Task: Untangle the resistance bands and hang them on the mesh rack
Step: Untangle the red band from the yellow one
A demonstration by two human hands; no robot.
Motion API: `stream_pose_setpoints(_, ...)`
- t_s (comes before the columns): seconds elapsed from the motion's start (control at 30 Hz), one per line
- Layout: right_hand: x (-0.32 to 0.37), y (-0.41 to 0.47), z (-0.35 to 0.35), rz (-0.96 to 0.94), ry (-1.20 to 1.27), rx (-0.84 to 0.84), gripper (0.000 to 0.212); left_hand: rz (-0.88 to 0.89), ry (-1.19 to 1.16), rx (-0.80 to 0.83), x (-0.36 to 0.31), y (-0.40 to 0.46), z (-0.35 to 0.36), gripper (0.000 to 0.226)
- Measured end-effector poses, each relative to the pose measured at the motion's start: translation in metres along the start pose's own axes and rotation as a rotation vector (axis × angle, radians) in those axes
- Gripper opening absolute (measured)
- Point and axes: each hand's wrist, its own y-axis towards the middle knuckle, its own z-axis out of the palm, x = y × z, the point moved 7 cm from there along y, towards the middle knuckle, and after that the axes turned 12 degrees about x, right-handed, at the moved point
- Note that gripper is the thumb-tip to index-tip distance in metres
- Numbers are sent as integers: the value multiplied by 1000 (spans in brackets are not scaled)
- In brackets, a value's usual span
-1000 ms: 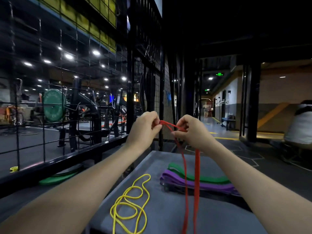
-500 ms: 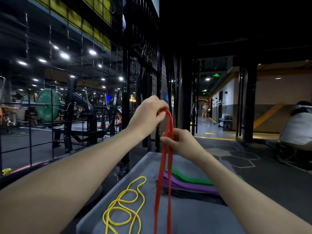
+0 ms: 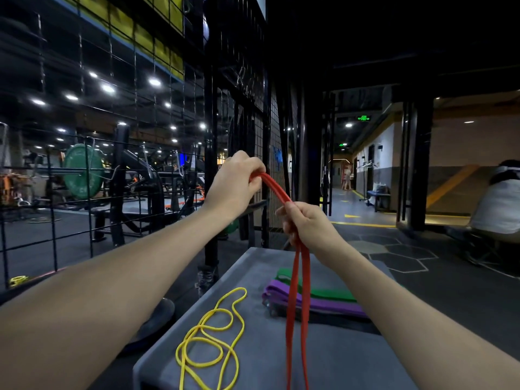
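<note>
Head view. Left hand [image 3: 235,183] raised in front of the mesh rack [image 3: 157,114], fingers curled round the top bend of the red band [image 3: 297,282]. Right hand [image 3: 308,225] lower and just to the right, fingers and thumb closed round the same band where its strands come together. Between the two hands the band runs as a short slanted stretch, higher at the left hand. Below the right hand two red strands hang side by side, nearly straight down, crossing in front of the desk [image 3: 332,358] and leaving the frame at the bottom edge; lower end not visible.

On the grey desk top: yellow band [image 3: 209,337] lies in loose overlapping loops at the near left, apart from the red strands. Purple band [image 3: 329,304] and green band [image 3: 323,291] lie folded flat toward the far right of the desk, green behind and touching purple; the hanging red strands pass in front of both.

Mesh rack stands upright at the left and runs on beyond the desk's far edge. Through the mesh, a green weight plate [image 3: 83,171] on gym equipment. Far right, a person in a white top [image 3: 498,204], seated, partly cut by the frame edge.
</note>
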Motion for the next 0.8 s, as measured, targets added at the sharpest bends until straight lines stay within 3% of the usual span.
stream_pose_setpoints(0.2,3,4,2,-46,-300,-41,31,10,-1,3,2,-1,-4,14)
stream_pose_setpoints(0.47,12,-2,9,-49,-118,46,27,19,11,8,6,-5,-10,16)
stream_pose_setpoints(0.63,16,1,4,-125,-283,-23,29,28,-15,-9,3,-4,-15,16)
stream_pose_setpoints(0.73,15,0,13,-132,-301,50,32,36,-22,-20,1,-2,-19,15)
stream_pose_setpoints(0.8,13,1,18,-116,-367,114,23,35,-18,-29,1,-2,-21,15)
